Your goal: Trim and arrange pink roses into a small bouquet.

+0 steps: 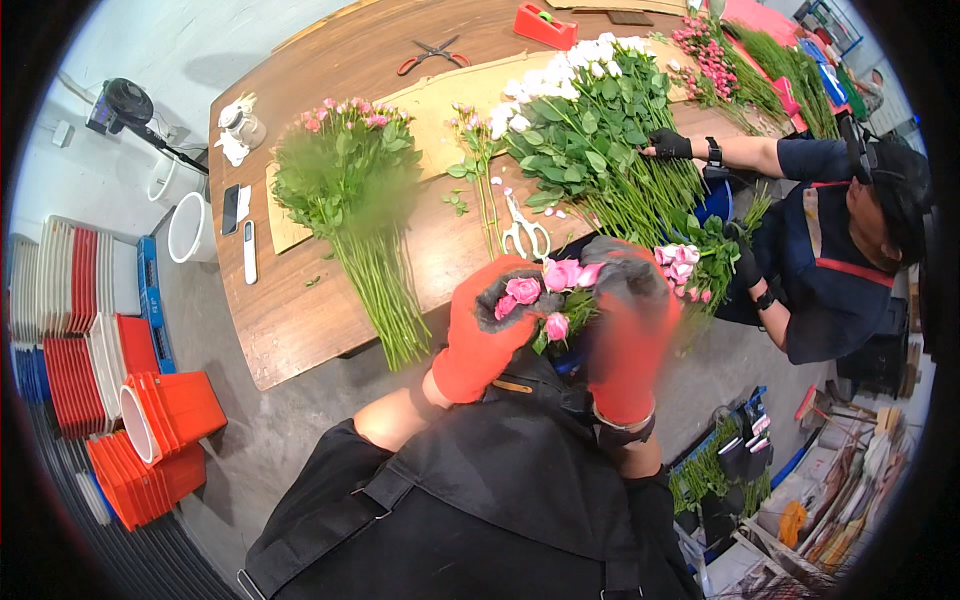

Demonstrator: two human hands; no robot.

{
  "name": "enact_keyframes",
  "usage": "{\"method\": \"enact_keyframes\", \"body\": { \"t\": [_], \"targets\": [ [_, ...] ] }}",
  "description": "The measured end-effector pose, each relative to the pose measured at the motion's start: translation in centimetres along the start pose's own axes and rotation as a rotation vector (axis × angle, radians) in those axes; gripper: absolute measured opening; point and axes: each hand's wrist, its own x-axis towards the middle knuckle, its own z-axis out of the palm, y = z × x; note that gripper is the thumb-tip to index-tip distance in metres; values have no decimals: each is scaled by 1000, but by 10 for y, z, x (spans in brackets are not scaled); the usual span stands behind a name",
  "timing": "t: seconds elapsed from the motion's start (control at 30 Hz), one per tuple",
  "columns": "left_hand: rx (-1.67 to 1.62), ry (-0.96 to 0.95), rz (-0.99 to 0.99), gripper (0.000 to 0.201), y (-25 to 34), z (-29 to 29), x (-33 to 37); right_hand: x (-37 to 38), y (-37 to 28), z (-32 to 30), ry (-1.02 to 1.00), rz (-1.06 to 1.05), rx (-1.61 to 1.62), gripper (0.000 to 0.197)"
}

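Observation:
Small pink roses (563, 275) with some green leaves are held together in front of my chest, just off the table's near edge. My left hand (488, 325), in a red glove with grey palm, curls around the blooms on the left side. My right hand (632, 310), in a matching glove and partly blurred, closes on the bunch from the right, its fingertips against a pink bloom. The stems are hidden behind my hands. White-handled scissors (525, 236) lie just beyond the roses on the wooden table (330, 310).
A pink rose bunch (345, 150) and a white rose bunch (590, 120) lie on the table. Red-handled shears (432, 56) and a red tape dispenser (545, 27) are farther back. On the right, a co-worker (830, 240) holds pink roses (680, 265). Orange buckets (170, 410) stand left.

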Motion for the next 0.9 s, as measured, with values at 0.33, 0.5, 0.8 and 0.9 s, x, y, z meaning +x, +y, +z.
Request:
{"method": "enact_keyframes", "body": {
  "t": [0.33,0.5,0.8,0.9],
  "targets": [
    [234,63,121,30,6,3,0,6,-33,-1,108,-477,-530,27],
    [393,123,234,32,10,6,3,2,-36,6,-71,-487,-812,39],
    [353,123,196,30,5,7,0,7,-30,7,-109,-558,-803,34],
    [156,78,78,25,11,8,-1,4,-25,7,-80,-636,-762,31]
  ]
}}
